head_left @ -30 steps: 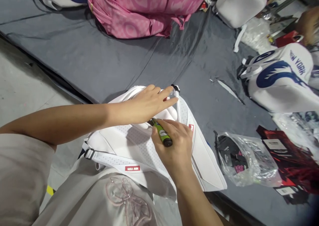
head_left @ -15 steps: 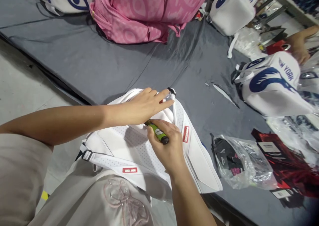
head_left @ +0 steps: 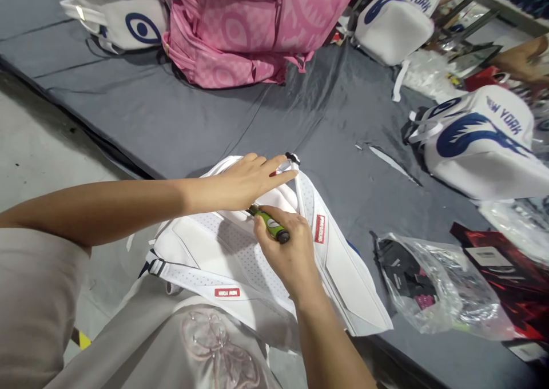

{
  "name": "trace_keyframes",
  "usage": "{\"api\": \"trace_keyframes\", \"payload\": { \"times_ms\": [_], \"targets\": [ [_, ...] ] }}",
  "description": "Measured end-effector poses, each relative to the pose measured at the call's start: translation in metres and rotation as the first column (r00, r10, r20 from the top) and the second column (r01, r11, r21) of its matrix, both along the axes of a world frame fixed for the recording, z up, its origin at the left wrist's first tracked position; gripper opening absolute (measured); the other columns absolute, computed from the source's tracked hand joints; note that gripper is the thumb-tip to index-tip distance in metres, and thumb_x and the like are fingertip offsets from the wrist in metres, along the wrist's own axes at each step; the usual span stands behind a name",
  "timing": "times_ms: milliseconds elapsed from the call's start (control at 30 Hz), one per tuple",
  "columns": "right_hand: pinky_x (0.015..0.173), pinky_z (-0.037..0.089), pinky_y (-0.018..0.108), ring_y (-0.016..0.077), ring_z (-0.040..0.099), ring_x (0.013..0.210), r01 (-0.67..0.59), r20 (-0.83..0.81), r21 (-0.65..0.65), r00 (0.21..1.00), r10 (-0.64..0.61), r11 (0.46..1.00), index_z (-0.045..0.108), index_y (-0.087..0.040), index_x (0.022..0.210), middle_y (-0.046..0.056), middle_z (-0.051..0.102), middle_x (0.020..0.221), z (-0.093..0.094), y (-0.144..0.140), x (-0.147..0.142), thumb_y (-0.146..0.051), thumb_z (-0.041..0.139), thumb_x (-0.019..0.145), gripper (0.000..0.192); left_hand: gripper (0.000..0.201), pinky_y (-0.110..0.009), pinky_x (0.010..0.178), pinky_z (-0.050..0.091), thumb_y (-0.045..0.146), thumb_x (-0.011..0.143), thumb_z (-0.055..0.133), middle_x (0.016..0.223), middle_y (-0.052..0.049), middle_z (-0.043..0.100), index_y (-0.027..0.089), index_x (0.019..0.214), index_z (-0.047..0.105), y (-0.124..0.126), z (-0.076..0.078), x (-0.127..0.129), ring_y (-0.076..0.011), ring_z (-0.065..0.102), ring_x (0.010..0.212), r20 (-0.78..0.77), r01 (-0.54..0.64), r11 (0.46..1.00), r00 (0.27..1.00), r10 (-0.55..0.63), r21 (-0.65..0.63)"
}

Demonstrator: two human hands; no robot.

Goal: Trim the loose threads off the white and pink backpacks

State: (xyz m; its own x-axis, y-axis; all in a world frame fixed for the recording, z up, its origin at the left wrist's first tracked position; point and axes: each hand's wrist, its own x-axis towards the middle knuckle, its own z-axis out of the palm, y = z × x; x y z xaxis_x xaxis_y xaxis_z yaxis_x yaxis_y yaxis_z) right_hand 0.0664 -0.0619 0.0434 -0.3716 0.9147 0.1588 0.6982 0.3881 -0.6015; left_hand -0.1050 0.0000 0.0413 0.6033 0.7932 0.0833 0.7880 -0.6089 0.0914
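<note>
A white backpack (head_left: 300, 314) lies at the table's front edge, its strap side up, with red labels on the shoulder straps. My left hand (head_left: 249, 180) rests on its upper part with the fingers stretched out; the thumb side is partly hidden. My right hand (head_left: 287, 246) grips a green-handled tool with a black end (head_left: 273, 227). The tool's tip points at the backpack just under the edge of my left hand, and its working end is mostly hidden there.
A pink backpack (head_left: 240, 40) and a white one with an eye print (head_left: 143, 28) stand at the back. More white backpacks (head_left: 480, 131) are on the right, near another person's hand (head_left: 525, 60). Clear plastic bags (head_left: 454, 286) and dark red packaging (head_left: 510, 269) lie at right on the grey-covered table (head_left: 171, 103).
The view has shifted slightly, so the surrounding bags sit a little differently. My hands and the tool keep nearly the same place on the backpack. The other person's hand at right has moved.
</note>
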Motion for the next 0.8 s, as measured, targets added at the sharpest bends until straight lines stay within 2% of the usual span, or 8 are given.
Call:
{"api": "trace_keyframes", "payload": {
  "times_ms": [100,200,267,333,467,533,733,800],
  "targets": [
    [0.079,0.04,0.039,0.0227,0.068,0.072,0.033,0.026,0.011,0.999,-0.033,0.999,0.07,-0.02,0.091,0.002,0.074,0.076,0.001,-0.001,0.002,-0.03,0.056,0.088,0.017,0.101,-0.044,0.105,0.035,0.016,0.081,0.068,0.165,-0.014,0.018,0.037,0.157,0.006,-0.006,0.02,-0.008,-0.0334,0.043,0.136,-0.06,-0.036,0.988,0.998,0.027,-0.147],
    [0.079,0.037,0.039,0.0214,0.067,0.072,-0.025,-0.013,0.067,1.0,0.026,0.997,0.068,-0.019,0.089,0.002,0.073,0.075,0.002,-0.008,0.001,-0.03,0.055,0.09,0.017,0.116,-0.051,0.104,0.037,0.018,0.078,0.072,0.167,-0.015,0.007,0.041,0.156,-0.011,-0.011,0.037,-0.015,-0.0388,0.035,0.141,-0.142,-0.125,0.947,0.986,0.086,-0.297],
    [0.078,0.037,0.038,0.0195,0.064,0.07,-0.096,-0.079,0.093,0.992,0.103,0.991,0.067,-0.019,0.089,0.002,0.072,0.076,0.003,-0.017,-0.002,-0.029,0.055,0.091,0.016,0.125,-0.053,0.102,0.038,0.02,0.073,0.075,0.168,-0.017,0.0,0.039,0.155,-0.019,-0.011,0.039,-0.019,-0.0423,0.033,0.141,-0.198,-0.178,0.913,0.974,0.111,-0.367],
    [0.078,0.038,0.037,0.0181,0.061,0.069,-0.154,-0.138,0.138,0.975,0.173,0.978,0.068,-0.018,0.092,0.001,0.071,0.075,0.004,-0.027,-0.006,-0.026,0.055,0.091,0.015,0.128,-0.053,0.102,0.039,0.021,0.072,0.075,0.168,-0.015,0.001,0.039,0.154,-0.021,-0.009,0.035,-0.024,-0.0422,0.034,0.139,-0.221,-0.167,0.898,0.972,0.081,-0.407],
    [0.074,0.038,0.036,0.0174,0.055,0.065,-0.233,-0.113,0.224,0.958,0.263,0.946,0.068,-0.015,0.095,0.001,0.066,0.069,0.001,-0.035,-0.01,-0.024,0.056,0.089,0.017,0.12,-0.048,0.102,0.039,0.02,0.077,0.068,0.166,-0.009,0.018,0.042,0.153,-0.021,-0.008,0.024,-0.037,-0.0348,0.041,0.132,-0.159,-0.074,0.923,0.987,0.015,-0.376],
    [0.073,0.038,0.036,0.018,0.055,0.065,-0.247,-0.084,0.23,0.959,0.272,0.941,0.069,-0.015,0.094,0.002,0.067,0.07,-0.003,-0.03,-0.009,-0.024,0.056,0.089,0.016,0.117,-0.047,0.104,0.038,0.02,0.079,0.066,0.166,-0.009,0.019,0.041,0.153,-0.023,-0.011,0.022,-0.04,-0.0325,0.04,0.133,-0.127,-0.072,0.937,0.991,0.03,-0.342],
    [0.081,0.04,0.036,0.0189,0.063,0.074,-0.186,-0.106,0.19,0.972,0.208,0.964,0.07,-0.016,0.102,0.003,0.072,0.079,-0.009,-0.022,-0.001,-0.026,0.059,0.091,0.019,0.136,-0.06,0.108,0.033,0.032,0.07,0.081,0.168,-0.015,-0.008,0.037,0.152,-0.028,-0.018,0.032,-0.025,-0.0409,0.007,0.151,-0.222,-0.202,0.894,0.968,0.119,-0.4],
    [0.079,0.04,0.036,0.0194,0.062,0.073,-0.2,-0.083,0.192,0.972,0.219,0.961,0.071,-0.016,0.099,0.003,0.072,0.077,-0.007,-0.025,-0.001,-0.026,0.058,0.091,0.018,0.141,-0.061,0.105,0.037,0.032,0.064,0.086,0.167,-0.017,-0.01,0.033,0.155,-0.022,-0.022,0.033,-0.016,-0.0442,0.007,0.151,-0.281,-0.252,0.9,0.947,0.153,-0.357]
  ]
}}
